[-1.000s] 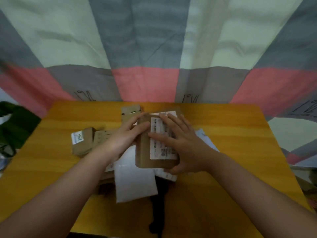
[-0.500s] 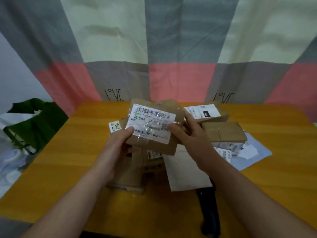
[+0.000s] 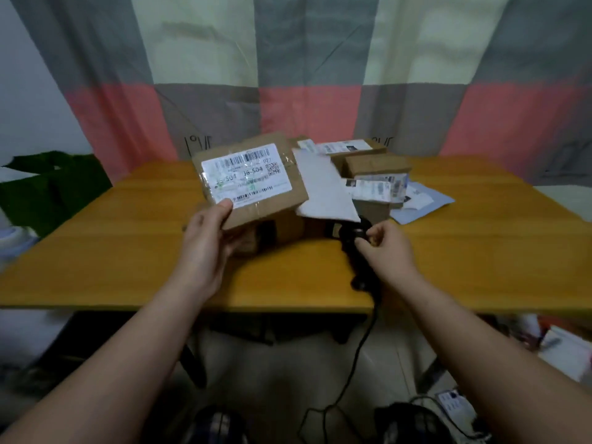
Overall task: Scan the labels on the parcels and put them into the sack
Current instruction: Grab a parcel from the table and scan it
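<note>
My left hand grips a brown cardboard parcel by its lower left corner and holds it tilted above the table, its white barcode label facing me. My right hand is curled round the head of a black corded scanner lying on the table. Behind them lies a heap of other parcels, brown boxes with white labels and a white mailer. A green sack stands off the table's left side.
The orange wooden table ends close in front of me; the scanner cable hangs over its edge to the floor. A light blue mailer lies at the heap's right. A striped cloth hangs behind. Papers lie on the floor at right.
My right hand has let go of the parcel and dropped to the black scanner. My left hand alone now holds the parcel, lifted higher. The view has pulled back and down.
</note>
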Available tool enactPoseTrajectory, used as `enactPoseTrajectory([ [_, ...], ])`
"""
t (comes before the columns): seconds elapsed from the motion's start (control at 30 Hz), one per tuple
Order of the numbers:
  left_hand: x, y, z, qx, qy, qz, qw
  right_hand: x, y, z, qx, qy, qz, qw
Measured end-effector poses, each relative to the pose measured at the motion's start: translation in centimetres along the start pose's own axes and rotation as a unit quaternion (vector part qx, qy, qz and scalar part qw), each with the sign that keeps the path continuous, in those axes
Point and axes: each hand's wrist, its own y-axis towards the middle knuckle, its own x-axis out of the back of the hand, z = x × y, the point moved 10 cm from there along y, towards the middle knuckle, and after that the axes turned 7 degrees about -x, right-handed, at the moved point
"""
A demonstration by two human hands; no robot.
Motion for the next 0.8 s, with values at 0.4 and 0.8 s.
enactPoseTrajectory([
  [0.4, 6.2, -6.8, 5.3, 0.077, 0.014, -0.020, 0.997, -2.0, -2.7, -2.2, -0.146, 0.156, 0.026, 0.977],
  [0.8, 0.3, -9.1, 2.8, -0.027, 0.050, 0.038, 0.998, 5.4, -5.2, -3.6, -0.031, 0.057, -0.052, 0.997],
])
